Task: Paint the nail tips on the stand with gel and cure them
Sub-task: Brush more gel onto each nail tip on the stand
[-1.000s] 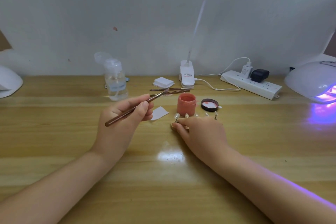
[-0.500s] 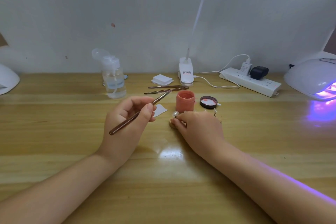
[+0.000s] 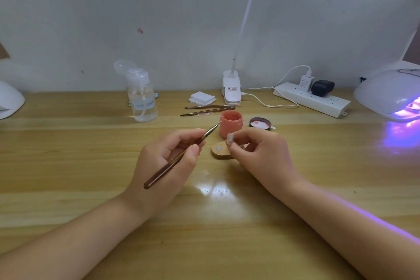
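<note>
We are gripping a brown brush (image 3: 179, 157) in our left hand (image 3: 166, 163), its bristles pointing toward the open pink gel jar (image 3: 231, 124). Our right hand (image 3: 261, 154) is pinching a nail tip (image 3: 230, 138) just above the wooden stand (image 3: 220, 150) on the desk (image 3: 91, 166). The curing lamp (image 3: 391, 93) is glowing violet far right.

I see pump bottle (image 3: 142, 98) back left, pad stack (image 3: 201, 98) beside lamp base (image 3: 231, 88), two spare brushes (image 3: 208, 109) in front, power strip (image 3: 312, 99) with chargers, wooden table (image 3: 68, 166).
</note>
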`<state>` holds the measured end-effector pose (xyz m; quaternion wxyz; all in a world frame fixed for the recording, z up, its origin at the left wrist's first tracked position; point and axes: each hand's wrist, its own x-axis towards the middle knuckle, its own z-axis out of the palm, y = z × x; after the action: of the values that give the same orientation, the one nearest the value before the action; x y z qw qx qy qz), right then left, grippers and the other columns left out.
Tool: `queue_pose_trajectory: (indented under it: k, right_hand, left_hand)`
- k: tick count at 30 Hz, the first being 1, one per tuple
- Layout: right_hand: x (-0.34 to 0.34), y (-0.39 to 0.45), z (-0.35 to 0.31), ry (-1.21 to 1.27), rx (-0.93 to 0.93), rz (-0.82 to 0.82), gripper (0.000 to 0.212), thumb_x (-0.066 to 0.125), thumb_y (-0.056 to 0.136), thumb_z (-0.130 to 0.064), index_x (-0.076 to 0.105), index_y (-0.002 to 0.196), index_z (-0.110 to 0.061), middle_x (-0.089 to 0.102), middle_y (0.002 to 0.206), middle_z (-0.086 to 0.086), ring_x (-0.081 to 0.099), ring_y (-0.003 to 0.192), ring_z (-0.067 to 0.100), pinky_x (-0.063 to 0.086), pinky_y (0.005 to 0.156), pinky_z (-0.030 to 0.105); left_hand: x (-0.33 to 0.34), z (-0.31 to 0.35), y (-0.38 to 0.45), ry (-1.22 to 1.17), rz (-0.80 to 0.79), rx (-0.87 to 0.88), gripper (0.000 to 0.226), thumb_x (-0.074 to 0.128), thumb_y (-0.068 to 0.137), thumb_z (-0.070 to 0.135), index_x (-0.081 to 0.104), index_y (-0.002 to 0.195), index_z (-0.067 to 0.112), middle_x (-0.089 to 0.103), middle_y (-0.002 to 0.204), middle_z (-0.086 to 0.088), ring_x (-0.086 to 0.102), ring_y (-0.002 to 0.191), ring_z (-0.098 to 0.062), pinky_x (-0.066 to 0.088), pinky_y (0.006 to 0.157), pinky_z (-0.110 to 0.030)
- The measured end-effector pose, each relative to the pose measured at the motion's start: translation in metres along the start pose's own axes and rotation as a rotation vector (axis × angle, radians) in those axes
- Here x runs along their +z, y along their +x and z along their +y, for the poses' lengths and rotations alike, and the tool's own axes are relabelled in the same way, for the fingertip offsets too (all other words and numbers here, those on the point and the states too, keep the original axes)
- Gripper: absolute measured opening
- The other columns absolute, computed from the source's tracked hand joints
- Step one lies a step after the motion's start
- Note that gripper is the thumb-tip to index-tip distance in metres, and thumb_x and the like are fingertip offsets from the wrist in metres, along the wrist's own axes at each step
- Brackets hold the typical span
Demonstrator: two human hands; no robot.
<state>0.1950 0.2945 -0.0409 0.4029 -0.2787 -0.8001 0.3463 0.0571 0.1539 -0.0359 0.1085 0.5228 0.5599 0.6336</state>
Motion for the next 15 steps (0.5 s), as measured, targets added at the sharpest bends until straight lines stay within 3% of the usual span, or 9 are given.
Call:
queue_pose_trajectory:
  k: [3, 6, 10, 15]
  right_hand:
    - [-0.0027, 0.0012, -0.0006, 0.099, 0.02, 0.023, 0.003, 0.074, 0.083, -0.02, 0.076, 0.081, -0.021, 0.07, 0.069, -0.009, 0.055, 0.051, 0.006, 0.048, 0.057, 0.021]
    - [-0.0018, 0.001, -0.001, 0.149, 0.007, 0.029, 0.004, 0.074, 0.084, -0.019, 0.077, 0.086, -0.018, 0.069, 0.066, -0.007, 0.054, 0.047, 0.004, 0.044, 0.051, 0.012]
    - [-0.0004, 0.0006, 0.0009, 0.153, 0.016, 0.029, 0.009, 0.074, 0.084, -0.02, 0.078, 0.09, -0.016, 0.068, 0.066, -0.009, 0.053, 0.045, 0.005, 0.043, 0.051, 0.012]
    - [-0.0003, 0.0005, 0.0027, 0.159, 0.008, 0.033, 0.01, 0.074, 0.083, -0.02, 0.078, 0.091, -0.017, 0.068, 0.068, -0.011, 0.052, 0.044, 0.006, 0.042, 0.052, 0.013]
  left_hand:
    - [0.0004, 0.0024, -0.0011, 0.098, -0.037, 0.071, 0.03, 0.054, 0.082, 0.032, 0.068, 0.108, 0.023, 0.073, 0.101, 0.002, 0.069, 0.098, -0.012, 0.052, 0.085, -0.021]
    - [0.0009, 0.0021, -0.001, 0.187, -0.064, 0.171, 0.028, 0.054, 0.086, 0.025, 0.069, 0.108, 0.02, 0.071, 0.1, 0.005, 0.068, 0.097, -0.016, 0.052, 0.085, -0.023]
    - [0.0015, -0.001, 0.0, 0.263, -0.066, 0.223, 0.026, 0.061, 0.087, 0.008, 0.07, 0.11, 0.016, 0.071, 0.101, 0.006, 0.067, 0.097, -0.012, 0.051, 0.084, -0.021]
    - [0.0012, -0.0026, 0.0005, 0.272, -0.088, 0.233, 0.028, 0.057, 0.089, 0.021, 0.071, 0.112, 0.012, 0.072, 0.101, 0.001, 0.067, 0.095, -0.017, 0.052, 0.083, -0.027]
